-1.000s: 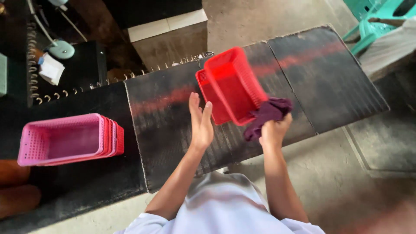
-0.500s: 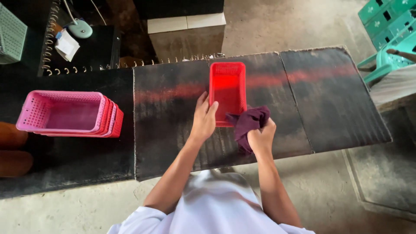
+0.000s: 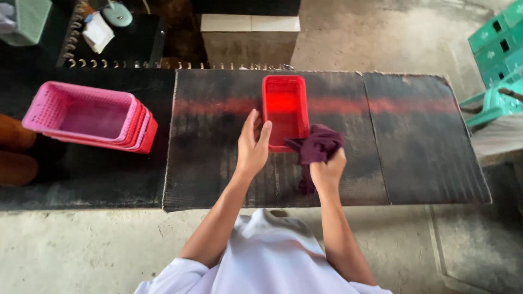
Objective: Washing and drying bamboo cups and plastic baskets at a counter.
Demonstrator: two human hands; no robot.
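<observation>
Left hand: fingers extended, spread loosely, touching near left edge of red basket lying on dark mat. Right hand: clenched around purple cloth, beside basket.

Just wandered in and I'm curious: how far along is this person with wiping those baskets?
Hard to say exactly. A stack of pink baskets sits aside on the left of the dark mat; whether those are finished, I cannot tell. In hand: the left hand steadies a red basket lying flat, while the right hand grips a dark purple cloth at its edge. No other loose baskets show.
</observation>
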